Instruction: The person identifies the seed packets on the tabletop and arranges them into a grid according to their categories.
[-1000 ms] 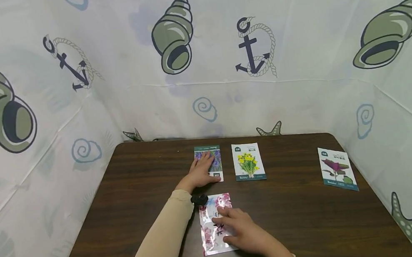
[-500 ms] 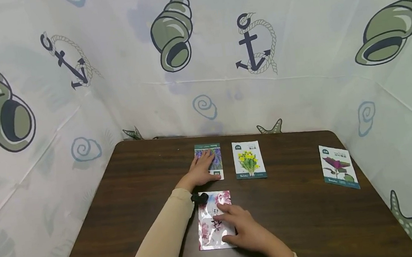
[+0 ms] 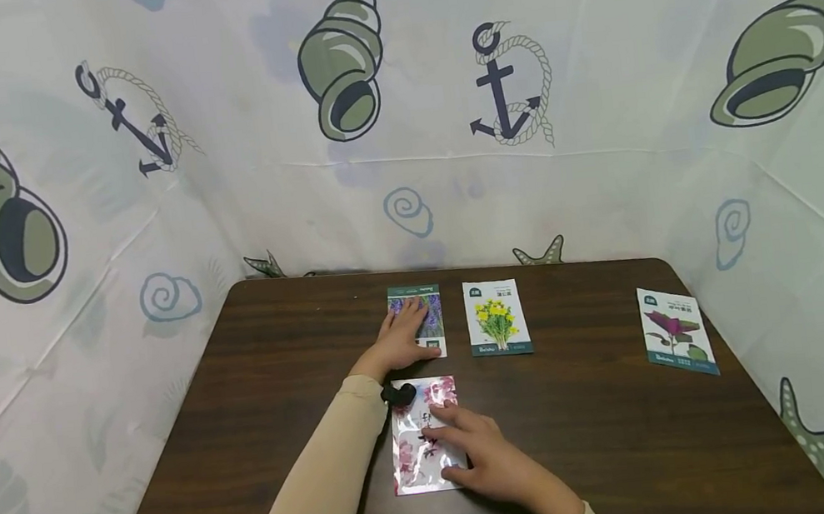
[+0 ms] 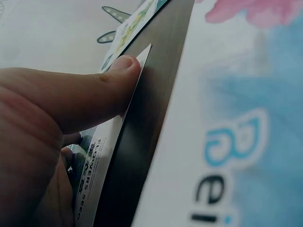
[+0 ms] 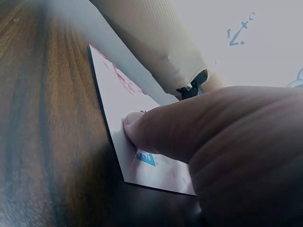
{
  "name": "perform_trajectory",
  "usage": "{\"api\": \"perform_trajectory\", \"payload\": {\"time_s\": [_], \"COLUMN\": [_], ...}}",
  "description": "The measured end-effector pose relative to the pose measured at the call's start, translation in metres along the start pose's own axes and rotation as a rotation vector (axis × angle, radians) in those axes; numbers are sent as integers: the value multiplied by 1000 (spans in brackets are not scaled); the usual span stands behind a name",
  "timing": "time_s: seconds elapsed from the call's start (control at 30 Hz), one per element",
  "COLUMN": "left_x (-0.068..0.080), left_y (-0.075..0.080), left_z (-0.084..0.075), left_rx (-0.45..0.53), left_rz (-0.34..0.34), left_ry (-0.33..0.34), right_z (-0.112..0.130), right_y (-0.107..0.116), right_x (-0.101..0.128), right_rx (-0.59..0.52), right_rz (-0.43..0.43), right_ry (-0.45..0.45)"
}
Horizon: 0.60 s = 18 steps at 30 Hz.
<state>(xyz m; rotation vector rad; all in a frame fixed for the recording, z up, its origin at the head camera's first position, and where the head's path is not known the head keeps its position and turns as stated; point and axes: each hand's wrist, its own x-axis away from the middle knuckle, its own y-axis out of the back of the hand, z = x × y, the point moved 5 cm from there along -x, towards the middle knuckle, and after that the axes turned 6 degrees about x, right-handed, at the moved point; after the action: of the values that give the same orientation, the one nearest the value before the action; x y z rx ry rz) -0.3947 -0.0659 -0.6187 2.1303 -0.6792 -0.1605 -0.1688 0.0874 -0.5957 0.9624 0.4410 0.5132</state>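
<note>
Near the table's far edge lies a flat seed packet (image 3: 432,328) with purple flowers and a green band. My left hand (image 3: 398,344) rests on it with fingers spread, hiding its left part. In the left wrist view the thumb touches the packet's white end, printed "FLOWERS SEED". Closer to me, a shiny packet with pink blossoms (image 3: 412,461) lies below the left wrist. On its right side rests my right hand (image 3: 495,459), fingers loosely extended. The right wrist view shows the thumb on the surface of this pink packet (image 5: 111,90).
A packet with yellow flowers (image 3: 497,319) lies right of the purple-flower one. Further right, near the side edge, is a packet with a dark purple flower (image 3: 676,331). All lie on a brown wooden table (image 3: 588,423), with a shell-and-anchor patterned cloth (image 3: 433,96) behind.
Under my right hand the pink-blossom packet has shifted slightly left and away from me. My left hand stays on the purple-flower packet. The head view has tilted a little.
</note>
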Motion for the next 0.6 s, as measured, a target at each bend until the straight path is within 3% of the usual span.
{"api": "perform_trajectory", "payload": {"time_s": [0.27, 0.6], "left_x": [-2, 0], "left_y": [-1, 1], "left_z": [1, -1], "left_rx": [17, 4], "left_rz": [-6, 6], "left_ry": [-2, 8], "right_z": [2, 0], "right_y": [0, 0], "right_x": [-1, -1], "right_rx": [22, -92], "right_rz": [-9, -2], "right_ry": [4, -46]}}
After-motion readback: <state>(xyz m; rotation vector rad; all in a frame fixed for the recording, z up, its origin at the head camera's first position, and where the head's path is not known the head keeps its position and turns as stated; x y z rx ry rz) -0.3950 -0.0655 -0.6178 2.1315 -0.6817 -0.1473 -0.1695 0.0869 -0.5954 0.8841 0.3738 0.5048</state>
